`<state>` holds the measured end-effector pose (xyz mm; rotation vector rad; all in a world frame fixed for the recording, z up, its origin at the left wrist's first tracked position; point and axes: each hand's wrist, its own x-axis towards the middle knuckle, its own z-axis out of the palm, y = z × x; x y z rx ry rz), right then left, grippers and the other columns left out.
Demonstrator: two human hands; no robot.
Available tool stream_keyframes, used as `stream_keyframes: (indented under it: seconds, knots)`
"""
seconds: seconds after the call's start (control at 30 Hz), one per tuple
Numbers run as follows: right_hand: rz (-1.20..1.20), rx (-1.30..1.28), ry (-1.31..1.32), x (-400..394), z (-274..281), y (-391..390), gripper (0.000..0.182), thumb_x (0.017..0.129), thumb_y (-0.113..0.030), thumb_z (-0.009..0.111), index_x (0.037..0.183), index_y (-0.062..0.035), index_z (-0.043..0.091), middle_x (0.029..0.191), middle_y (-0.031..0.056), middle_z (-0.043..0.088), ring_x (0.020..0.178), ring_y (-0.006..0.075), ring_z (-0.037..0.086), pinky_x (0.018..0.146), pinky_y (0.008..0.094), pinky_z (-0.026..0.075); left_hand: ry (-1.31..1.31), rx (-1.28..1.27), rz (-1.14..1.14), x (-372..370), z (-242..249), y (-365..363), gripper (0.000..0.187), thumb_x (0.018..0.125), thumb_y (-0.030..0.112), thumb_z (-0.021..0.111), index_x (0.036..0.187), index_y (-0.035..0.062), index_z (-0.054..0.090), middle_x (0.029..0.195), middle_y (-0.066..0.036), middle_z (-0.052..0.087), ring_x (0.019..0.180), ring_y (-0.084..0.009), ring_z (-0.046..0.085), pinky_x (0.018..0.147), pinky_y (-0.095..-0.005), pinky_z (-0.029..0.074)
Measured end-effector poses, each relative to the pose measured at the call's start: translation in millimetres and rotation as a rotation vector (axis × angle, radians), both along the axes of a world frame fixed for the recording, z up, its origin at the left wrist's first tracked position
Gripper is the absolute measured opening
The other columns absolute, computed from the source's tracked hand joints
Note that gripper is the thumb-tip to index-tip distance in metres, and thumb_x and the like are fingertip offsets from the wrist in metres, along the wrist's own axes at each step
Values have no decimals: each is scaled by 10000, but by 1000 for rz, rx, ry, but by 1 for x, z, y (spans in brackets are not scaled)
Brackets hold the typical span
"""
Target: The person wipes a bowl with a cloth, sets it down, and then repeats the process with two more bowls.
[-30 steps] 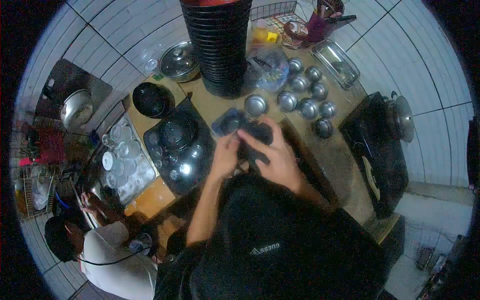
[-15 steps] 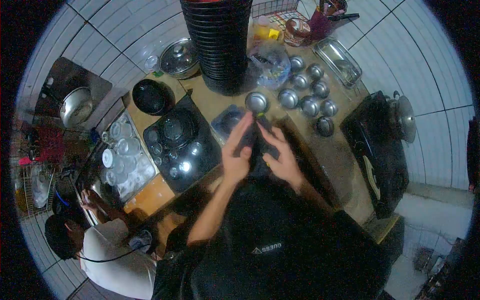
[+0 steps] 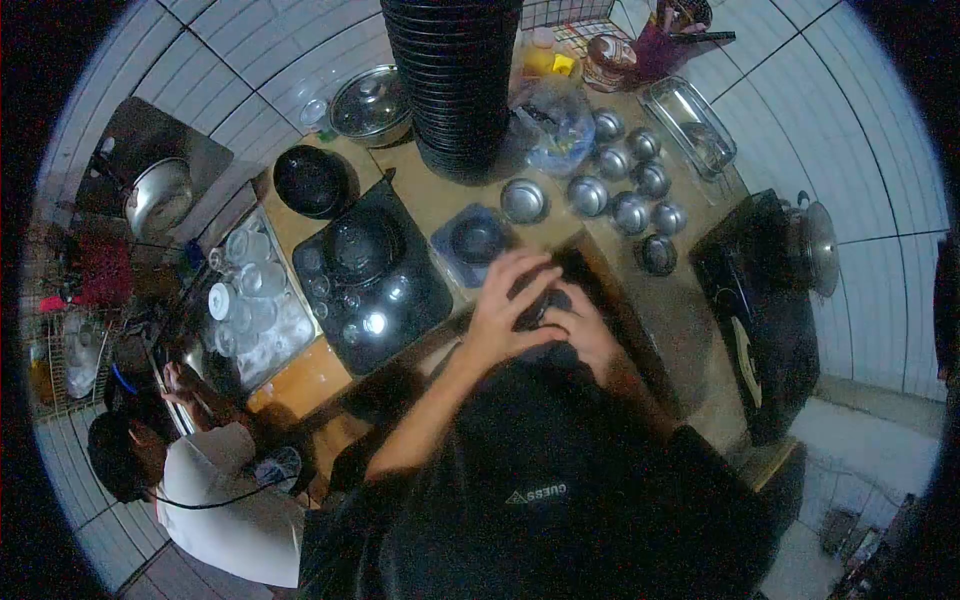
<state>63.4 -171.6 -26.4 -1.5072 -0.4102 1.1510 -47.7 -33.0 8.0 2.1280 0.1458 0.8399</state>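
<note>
My left hand (image 3: 505,315) is curled, fingers arched over a dark object between my hands. My right hand (image 3: 585,330) meets it from the other side, its fingers bent onto the same object. That dark object is mostly hidden, so I cannot make out its kind. Just beyond my left hand is a clear plastic tub (image 3: 445,242) with a dark round piece (image 3: 478,238) inside. A small round metal tin (image 3: 523,201) stands behind it on the counter. Several similar tins (image 3: 630,211) stand farther right, with a darker one (image 3: 656,254) nearest me.
A tall stack of black containers (image 3: 455,90) rises at the back. Left are a black tray (image 3: 415,295), a black bowl (image 3: 310,182) and a lidded pot (image 3: 372,105). A black stove (image 3: 765,310) is on the right. At the left sink, a person in white (image 3: 235,510) works.
My hands went from nearly straight fingers facing each other to curled around the dark object, and drew closer to my body. The view shifted slightly; the person at left moved a little.
</note>
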Motion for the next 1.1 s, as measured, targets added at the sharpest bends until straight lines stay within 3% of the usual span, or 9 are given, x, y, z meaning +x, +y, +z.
stream_keyframes:
  seconds: [0.17,0.37,0.57,0.67,0.83,0.9,0.93,1.07,1.1]
  knots:
    - [277,-151,285,4,2,-2,502,840,-87,655,1315,-33,500,1225,128,525,1156,207,518,918,318,465,98,220,-59,-1,-4,14,729,647,473,775,1251,107,593,1295,-100,532,1195,-341,483,1030,-526,360]
    - [-37,-186,320,9,7,1,486,777,-107,654,1251,-47,565,1069,82,626,986,188,606,882,288,470,161,7,14,-13,-20,33,896,591,566,785,1296,70,540,1282,-147,531,1142,-369,497,1006,-465,380]
    - [-134,-187,397,17,13,22,511,846,-241,690,1266,1,527,1192,113,587,1088,196,564,924,296,454,202,65,-21,-12,-29,33,1189,493,650,803,1381,-18,381,1328,-217,483,1191,-404,472,1026,-483,352]
    - [49,-463,-65,8,21,30,652,814,-346,710,1307,21,492,1274,138,534,1186,209,501,1011,305,377,233,97,-54,-8,-26,27,1253,455,664,813,1401,-16,353,1358,-224,455,1225,-405,450,1044,-466,338]
    - [-12,-371,-40,10,5,29,649,817,-323,711,1311,31,484,1251,141,550,1140,212,533,955,291,419,64,113,14,-11,-28,30,1185,513,645,810,1390,-18,368,1375,-226,441,1246,-389,446,1061,-464,335]
    - [-46,-340,14,11,-1,28,649,818,-319,712,1313,31,481,1245,142,554,1124,214,543,938,289,432,-49,-417,204,-11,-42,28,1084,633,665,737,1386,-22,371,1388,-197,446,1277,-328,432,1080,-445,330]
    - [-22,-351,-31,11,-2,29,633,821,-313,711,1306,30,492,1240,142,557,1114,217,550,929,291,439,-11,-487,289,-4,-33,23,781,902,634,443,1340,-13,428,1345,-168,506,1235,-279,485,1065,-403,357]
    - [92,-271,-77,14,-19,36,588,837,-329,708,1272,25,533,1249,153,549,1116,223,549,936,306,441,-122,-1326,-56,-4,-47,27,805,961,646,156,1302,-2,490,1282,-184,565,1188,-259,535,1041,-389,402]
    - [96,-271,-77,12,-22,33,588,837,-329,708,1272,25,533,1249,153,549,1116,223,549,936,306,441,-124,-1327,-53,-3,-50,25,805,961,646,156,1302,-2,490,1282,-184,565,1188,-259,535,1041,-389,402]
